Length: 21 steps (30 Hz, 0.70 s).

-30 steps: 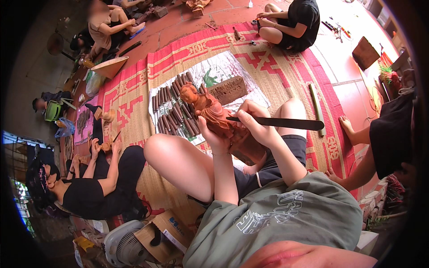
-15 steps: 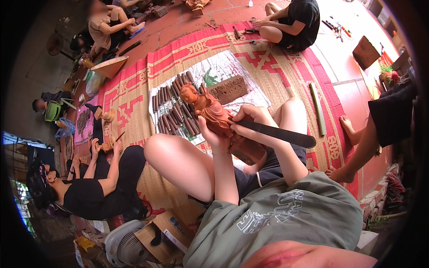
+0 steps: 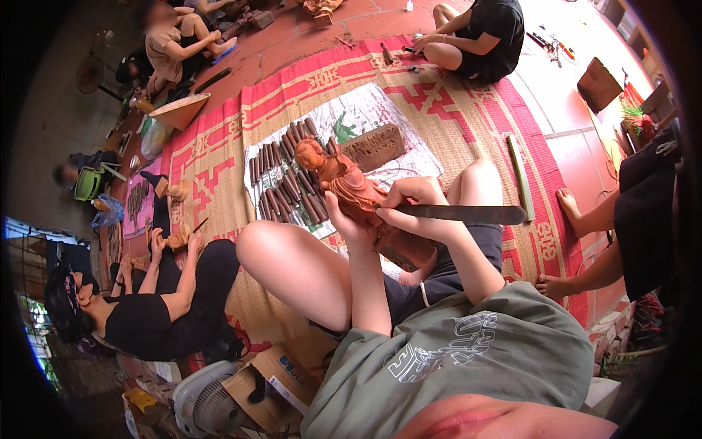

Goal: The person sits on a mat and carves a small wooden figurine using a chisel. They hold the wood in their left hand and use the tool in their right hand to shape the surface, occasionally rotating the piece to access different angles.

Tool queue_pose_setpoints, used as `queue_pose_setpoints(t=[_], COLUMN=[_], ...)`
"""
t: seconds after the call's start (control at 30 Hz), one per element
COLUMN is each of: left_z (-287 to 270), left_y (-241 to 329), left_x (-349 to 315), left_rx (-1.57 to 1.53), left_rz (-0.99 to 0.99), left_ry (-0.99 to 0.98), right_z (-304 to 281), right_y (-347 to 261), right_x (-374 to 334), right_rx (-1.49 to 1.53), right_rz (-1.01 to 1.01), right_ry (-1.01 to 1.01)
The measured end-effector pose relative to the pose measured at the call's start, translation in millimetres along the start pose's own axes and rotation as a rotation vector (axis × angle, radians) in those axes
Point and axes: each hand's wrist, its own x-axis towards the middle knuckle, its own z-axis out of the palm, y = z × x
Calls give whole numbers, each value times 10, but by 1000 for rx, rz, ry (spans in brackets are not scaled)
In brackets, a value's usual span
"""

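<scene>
A reddish-brown carved wooden figure (image 3: 353,184) with draped folds slants between the person's bare knees (image 3: 267,245), head toward upper left, base lower right. The left hand (image 3: 354,230) grips its side; the right hand (image 3: 420,207) grips a long, flat, dark tool (image 3: 475,214), tip leftward.

We see a woven red-and-tan mat (image 3: 223,155) spread over a reddish tiled floor (image 3: 289,45). Beyond the mat's far edge the tiles run on, and to its right strong light bleaches them almost white. Left of the mat we make out a dim grey wall (image 3: 51,128), a round fan (image 3: 89,74) and a green seat (image 3: 89,183). Nearer, past the mat's left side, daylight shows through a dark grille (image 3: 28,256). A pale fan (image 3: 212,404) stands by the mat's near edge.
</scene>
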Motion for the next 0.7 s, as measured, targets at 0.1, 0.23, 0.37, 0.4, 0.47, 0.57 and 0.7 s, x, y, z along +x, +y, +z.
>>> queue_pose_setpoints(t=[0.1,0.23,0.37,0.4,0.47,0.57,0.7], left_z=[62,72,132,101,77,13,-82], left_y=[30,56,67,54,42,48,43], left_x=[-47,-56,-74,-62,-54,-41,-2], left_rx=[-20,-20,-18,-20,-27,-51,-49], left_rz=[-34,-35,-25,-19,-24,-61,-42], left_ry=[-26,-27,-11,-9,-11,-84,-126], right_z=[53,77,101,104,126,168,112], right_y=[-2,137,162,155,150,163,207], right_x=[39,24,23,25,36,55,-12], right_rx=[-18,-11,28,18,9,1,-64], right_rz=[-65,-111,-115,-138,-174,-205,-137], right_ry=[92,86,118,125,156,182,78])
